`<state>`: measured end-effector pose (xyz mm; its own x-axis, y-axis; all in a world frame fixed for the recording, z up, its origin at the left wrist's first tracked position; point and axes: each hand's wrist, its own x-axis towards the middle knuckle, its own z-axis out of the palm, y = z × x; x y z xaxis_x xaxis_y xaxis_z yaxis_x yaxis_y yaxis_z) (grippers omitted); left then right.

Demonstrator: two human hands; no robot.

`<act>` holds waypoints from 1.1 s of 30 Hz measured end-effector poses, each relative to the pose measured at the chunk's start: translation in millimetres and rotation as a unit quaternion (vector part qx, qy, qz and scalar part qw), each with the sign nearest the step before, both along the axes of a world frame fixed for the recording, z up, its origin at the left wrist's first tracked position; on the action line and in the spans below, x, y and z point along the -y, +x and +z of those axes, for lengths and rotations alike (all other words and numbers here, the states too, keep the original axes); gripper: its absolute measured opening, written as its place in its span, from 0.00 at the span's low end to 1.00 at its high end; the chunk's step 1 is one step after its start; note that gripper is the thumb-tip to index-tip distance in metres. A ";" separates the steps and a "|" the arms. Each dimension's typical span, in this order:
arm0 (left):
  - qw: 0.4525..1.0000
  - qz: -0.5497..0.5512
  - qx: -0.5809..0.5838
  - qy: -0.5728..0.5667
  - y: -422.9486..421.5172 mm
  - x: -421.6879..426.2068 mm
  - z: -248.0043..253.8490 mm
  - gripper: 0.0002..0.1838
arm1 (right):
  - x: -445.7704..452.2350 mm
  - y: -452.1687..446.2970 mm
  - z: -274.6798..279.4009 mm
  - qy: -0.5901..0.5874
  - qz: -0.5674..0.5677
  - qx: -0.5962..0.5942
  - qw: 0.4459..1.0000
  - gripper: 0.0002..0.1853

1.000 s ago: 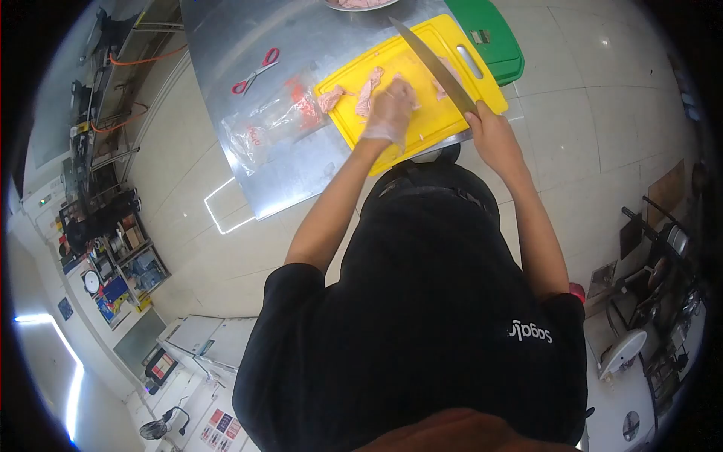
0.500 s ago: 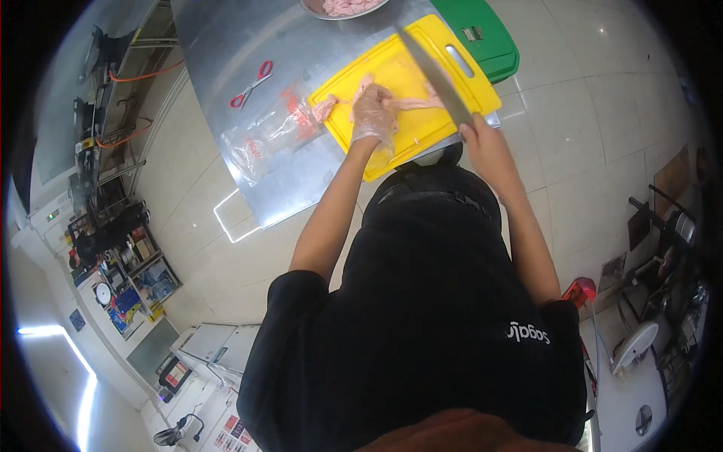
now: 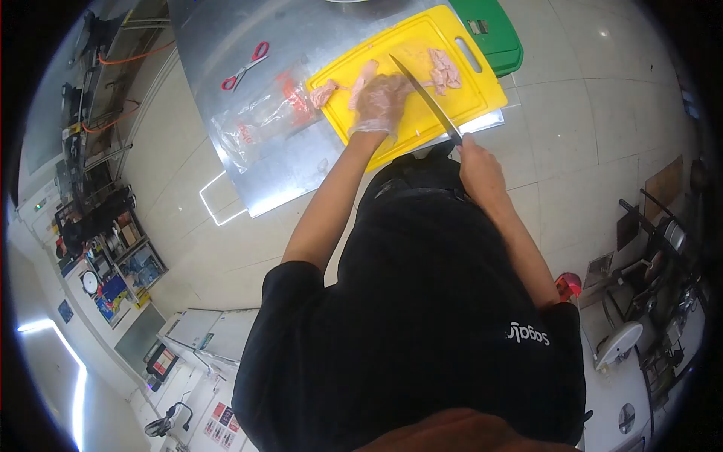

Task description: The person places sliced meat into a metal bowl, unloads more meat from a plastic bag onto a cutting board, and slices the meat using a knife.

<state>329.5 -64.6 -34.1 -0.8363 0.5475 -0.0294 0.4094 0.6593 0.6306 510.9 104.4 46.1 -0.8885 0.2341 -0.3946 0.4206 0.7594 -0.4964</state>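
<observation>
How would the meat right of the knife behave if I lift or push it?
The meat would probably hang floppy, since it lies crumpled and uneven. It may be slippery, as it looks raw. Its irregular shape seems unlikely to roll.

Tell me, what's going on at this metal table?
A person in a black shirt holds a long steel knife in the right hand, its blade over a yellow plastic cutting board. The left hand, in a clear plastic glove, is among pale pink meat pieces; its grip is hidden. Red-handled scissors and crinkled clear plastic packaging lie on the metal table.
</observation>
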 end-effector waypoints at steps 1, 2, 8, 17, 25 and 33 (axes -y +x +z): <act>0.998 -0.026 -0.062 -0.016 -1.6 -5.7 -10.9 0.11 | 3.0 -3.3 -3.4 -0.007 -0.007 0.002 1.000 0.10; 0.990 -0.052 -0.124 -0.032 -2.5 -6.4 -21.0 0.13 | 6.7 -7.4 -8.5 -0.015 -0.012 0.003 1.000 0.10; 0.998 -0.057 0.032 -0.011 -6.0 -8.9 22.8 0.16 | 20.7 -91.0 -43.4 -0.033 -0.022 -0.084 0.996 0.12; 0.931 0.092 0.289 0.202 -18.4 -3.8 128.0 0.16 | -28.8 -29.0 -20.9 -0.129 -0.108 -0.105 0.980 0.14; 0.915 0.094 0.323 0.221 -17.3 -28.9 121.9 0.17 | -33.6 -11.5 19.8 -0.142 -0.152 -0.136 0.969 0.14; 0.979 0.140 0.132 0.063 -5.5 -9.9 16.0 0.08 | 8.1 -0.4 -7.1 -0.026 -0.029 0.001 0.999 0.10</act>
<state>324.0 -54.7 -18.2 -0.9262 0.3118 -0.2122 0.0357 0.6325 0.7737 510.6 96.3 39.0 -0.8729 0.2651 -0.4096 0.4647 0.7072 -0.5328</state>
